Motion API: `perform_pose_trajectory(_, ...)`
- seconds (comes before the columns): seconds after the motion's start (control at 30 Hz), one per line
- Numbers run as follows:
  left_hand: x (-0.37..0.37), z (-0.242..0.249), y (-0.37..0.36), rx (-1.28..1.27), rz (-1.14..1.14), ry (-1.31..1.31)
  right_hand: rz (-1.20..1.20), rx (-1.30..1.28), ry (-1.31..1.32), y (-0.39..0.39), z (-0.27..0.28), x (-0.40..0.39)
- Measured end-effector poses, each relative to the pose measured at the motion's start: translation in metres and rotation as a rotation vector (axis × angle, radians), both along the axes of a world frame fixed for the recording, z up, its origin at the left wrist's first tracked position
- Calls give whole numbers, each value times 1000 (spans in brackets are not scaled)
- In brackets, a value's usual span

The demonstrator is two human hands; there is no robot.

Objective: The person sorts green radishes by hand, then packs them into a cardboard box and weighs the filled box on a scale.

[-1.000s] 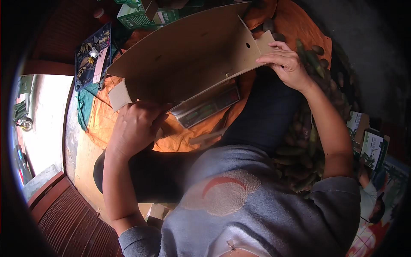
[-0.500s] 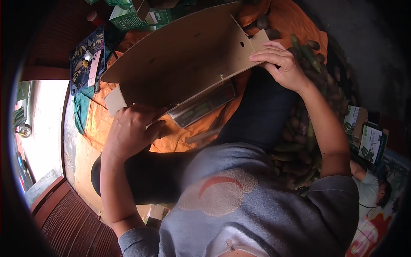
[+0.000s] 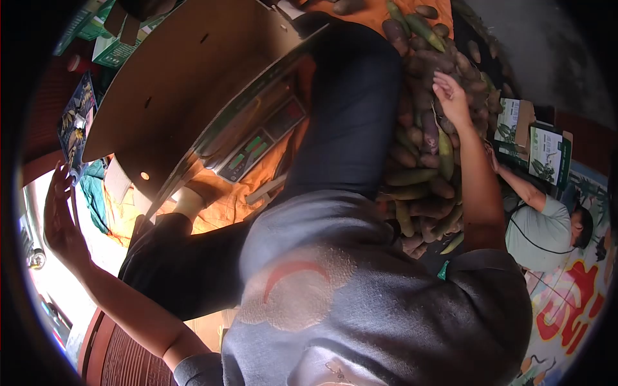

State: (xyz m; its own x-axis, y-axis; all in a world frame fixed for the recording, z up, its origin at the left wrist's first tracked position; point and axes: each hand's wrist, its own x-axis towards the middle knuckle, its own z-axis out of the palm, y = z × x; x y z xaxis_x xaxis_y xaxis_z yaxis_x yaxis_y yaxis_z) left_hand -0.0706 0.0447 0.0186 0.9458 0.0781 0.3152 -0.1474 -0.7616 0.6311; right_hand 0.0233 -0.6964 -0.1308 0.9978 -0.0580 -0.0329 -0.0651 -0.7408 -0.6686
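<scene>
Cardboard box [image 3: 187, 71] sits unheld over the scale [image 3: 254, 138]; your left hand [image 3: 59, 215] is released, clear of it. Right hand [image 3: 450, 96] rests on the produce pile [image 3: 425, 174], grip probably empty.

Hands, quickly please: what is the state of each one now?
Left hand: open, raised, holding nothing.
Right hand: on the pile of pods; grip cannot be told.

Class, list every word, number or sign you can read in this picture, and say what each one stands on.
None can be read for certain.
Green-and-white cartons: printing too small to read.
Scale display: green panels, digits blurred.
Floor poster: large red characters, cut off and distorted.
Dark patterned box: white label, unreadable.
</scene>
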Motion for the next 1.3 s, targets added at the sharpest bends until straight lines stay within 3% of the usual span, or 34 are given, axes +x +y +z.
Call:
perform_pose_trajectory(0.03, 1, 4, 3, 14, -34, -49, -92, -86, 34, -27, -22, -18)
perform_pose_trajectory(0.17, 5, 12, -8, 67, 242, -26, -488, -588, 316, -94, -60, -99)
perform_pose_trajectory(0.2, 7, 10, -3, -6, 243, -34, -567, -582, 438, -119, -75, -114)
perform_pose_trajectory(0.27, 8, 7, 7, -67, 268, -60, -456, -693, 560, -148, -92, -143)
perform_pose_trajectory(0.3, 9, 5, 9, -145, 301, -75, -640, -695, 655, -160, -110, -150)
perform_pose_trajectory(0.43, 17, 9, -2, -238, 361, -65, -769, -754, 709, -132, -116, -160)
perform_pose_trajectory(0.57, 24, 8, 2, -298, 396, -51, -789, -918, 829, -75, -84, -149)
perform_pose_trajectory(0.83, 38, 13, -4, -414, 361, -13, -766, -988, 693, -83, -95, -162)
perform_pose_trajectory(0.93, 46, 13, -3, -361, 273, 32, -670, -910, 476, -79, -95, -173)
perform_pose_trajectory(1.1, 62, 15, -13, -174, 181, 131, -427, -513, -258, -99, -76, -129)
perform_pose_trajectory(1.13, 64, 12, -12, -205, 115, 193, -405, -460, -290, -86, -46, -105)
perform_pose_trajectory(1.17, 67, 12, -15, -202, 124, 219, -278, -585, -383, -76, -14, -80)
perform_pose_trajectory(1.23, 71, 7, -18, -183, 88, 166, -129, -390, -438, -16, 67, -28)
perform_pose_trajectory(1.27, 71, 7, -20, -146, 100, 162, -82, -152, -365, 16, 105, -9)
perform_pose_trajectory(1.3, 72, 5, -22, -139, 78, 82, 4, -219, -326, 58, 146, 5)
